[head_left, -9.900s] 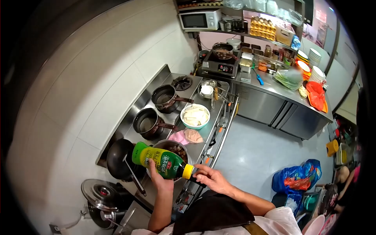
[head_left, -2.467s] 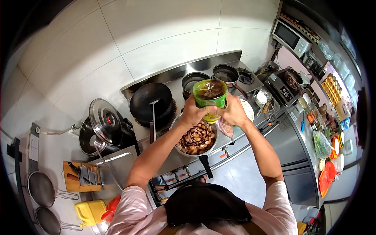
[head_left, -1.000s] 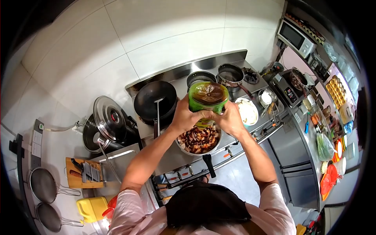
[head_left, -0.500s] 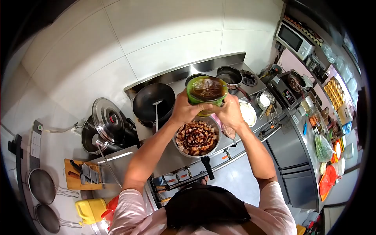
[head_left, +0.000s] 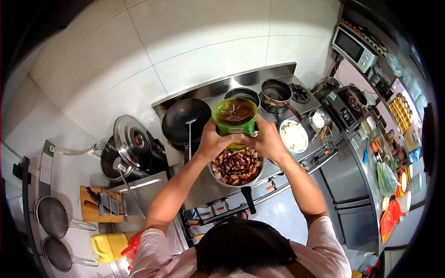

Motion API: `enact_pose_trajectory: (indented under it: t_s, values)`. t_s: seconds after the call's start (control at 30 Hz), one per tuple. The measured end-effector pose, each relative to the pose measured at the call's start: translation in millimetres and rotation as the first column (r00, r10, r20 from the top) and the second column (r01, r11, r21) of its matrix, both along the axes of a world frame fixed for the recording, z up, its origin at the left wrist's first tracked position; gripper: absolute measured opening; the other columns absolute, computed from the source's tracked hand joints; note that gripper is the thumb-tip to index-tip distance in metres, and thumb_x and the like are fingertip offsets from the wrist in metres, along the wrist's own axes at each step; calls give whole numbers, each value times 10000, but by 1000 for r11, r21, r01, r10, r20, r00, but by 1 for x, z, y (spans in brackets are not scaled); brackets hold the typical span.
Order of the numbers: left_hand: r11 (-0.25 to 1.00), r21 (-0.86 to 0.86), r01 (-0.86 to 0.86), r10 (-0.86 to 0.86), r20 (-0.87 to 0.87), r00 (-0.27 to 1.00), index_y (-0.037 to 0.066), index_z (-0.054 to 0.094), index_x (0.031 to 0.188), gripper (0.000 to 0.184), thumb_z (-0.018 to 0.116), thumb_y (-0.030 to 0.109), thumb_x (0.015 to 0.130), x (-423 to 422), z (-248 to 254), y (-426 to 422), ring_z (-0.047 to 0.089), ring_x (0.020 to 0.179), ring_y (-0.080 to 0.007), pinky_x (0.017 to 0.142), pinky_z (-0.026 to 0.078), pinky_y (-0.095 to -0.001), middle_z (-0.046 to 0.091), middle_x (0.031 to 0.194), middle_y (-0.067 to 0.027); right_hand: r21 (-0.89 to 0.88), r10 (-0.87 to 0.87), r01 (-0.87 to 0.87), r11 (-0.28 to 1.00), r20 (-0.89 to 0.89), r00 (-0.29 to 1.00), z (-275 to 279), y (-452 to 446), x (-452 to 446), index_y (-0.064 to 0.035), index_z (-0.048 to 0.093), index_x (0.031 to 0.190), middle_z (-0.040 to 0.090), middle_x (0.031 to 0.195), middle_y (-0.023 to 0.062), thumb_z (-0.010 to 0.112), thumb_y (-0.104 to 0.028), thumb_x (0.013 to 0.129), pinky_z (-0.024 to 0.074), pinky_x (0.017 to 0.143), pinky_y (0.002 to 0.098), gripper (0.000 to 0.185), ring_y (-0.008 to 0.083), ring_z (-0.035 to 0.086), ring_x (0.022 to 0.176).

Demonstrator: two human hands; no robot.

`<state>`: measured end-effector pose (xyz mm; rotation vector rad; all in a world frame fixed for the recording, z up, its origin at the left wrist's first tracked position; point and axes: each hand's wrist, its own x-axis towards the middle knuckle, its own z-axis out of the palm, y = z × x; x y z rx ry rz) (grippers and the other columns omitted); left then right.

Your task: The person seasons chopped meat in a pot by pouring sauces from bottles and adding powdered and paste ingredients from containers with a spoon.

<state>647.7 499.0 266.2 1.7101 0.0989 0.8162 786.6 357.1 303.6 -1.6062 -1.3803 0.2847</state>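
While the left hand (head_left: 217,143) and right hand (head_left: 268,141) both grasp the green plastic sauce bottle (head_left: 234,112) (its neck hidden, neither hand clearly nearer), its long axis runs base-up above the black-handled metal pot (head_left: 232,186), whose sauce-streaked meat pieces (head_left: 236,169) lie below.

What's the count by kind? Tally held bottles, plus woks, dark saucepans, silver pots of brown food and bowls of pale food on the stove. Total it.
Green bottle: 1
Wok: 1
Dark saucepans: 2
Silver pot: 1
Bowl: 1
Total: 6
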Motion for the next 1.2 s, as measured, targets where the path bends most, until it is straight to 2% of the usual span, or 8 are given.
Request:
enact_pose_trajectory:
  t_s: [0.13,0.27,0.37,0.67,0.77,0.87,1.0,1.2]
  values:
    - [998,-42,-49,53,80,995,-13,561,1257,624,884,204,769,-11,-4,7,637,1040,-162,924,510,-304,672,1157,-77,73,83,-87,994,49,995,2,18,-5,3,531,1214,678,1009,266,821,-61,711,518,798,469,584,457,642,991]
    - [990,-123,-71,78,57,995,-11,553,1268,631,881,201,772,-22,2,2,639,1045,-178,930,506,-310,671,1152,-83,9,153,-155,988,91,984,3,28,-6,40,493,1236,670,1003,288,813,-72,712,518,810,470,625,473,635,987]
    - [982,58,-181,179,44,983,-12,548,1274,651,884,228,770,-23,-10,8,643,1054,-195,937,505,-324,673,1161,-91,41,165,-169,985,83,983,3,28,-9,51,476,1248,665,1000,299,812,-74,706,519,820,473,649,483,628,993]
    - [946,160,-282,299,-94,950,-11,545,1271,732,896,348,739,-34,-14,-6,675,1022,-193,909,519,-325,708,1112,-113,30,211,-210,977,-17,977,-27,23,-8,37,493,1300,670,1047,289,802,-94,739,521,834,468,654,483,617,1025]
    - [955,127,-267,276,-53,960,-8,568,1245,688,891,338,746,-30,-27,0,680,1006,-179,892,525,-317,717,1095,-105,15,165,-164,986,-52,985,-38,25,-9,25,587,1221,694,1070,254,822,-125,768,535,845,413,532,394,687,998]
    - [944,173,-279,287,-22,958,-8,586,1222,646,886,320,754,-28,-19,2,684,989,-166,876,531,-314,724,1082,-100,46,129,-128,991,-27,991,-36,30,-9,14,595,1211,701,1040,244,804,-105,777,535,837,407,496,391,694,959]
    - [938,220,-268,268,29,963,-7,595,1209,620,886,303,758,-20,-9,10,688,966,-155,863,537,-310,732,1067,-90,161,135,-141,977,45,990,-27,34,-3,-6,534,1291,675,1043,264,772,-66,765,526,843,449,581,472,622,1040]
    - [975,100,-199,192,73,979,-11,581,1229,622,896,233,751,-7,8,7,670,1009,-156,893,527,-303,706,1123,-86,162,100,-107,981,55,994,1,27,2,-12,533,1298,689,1044,244,780,-55,758,528,853,447,596,448,644,1031]
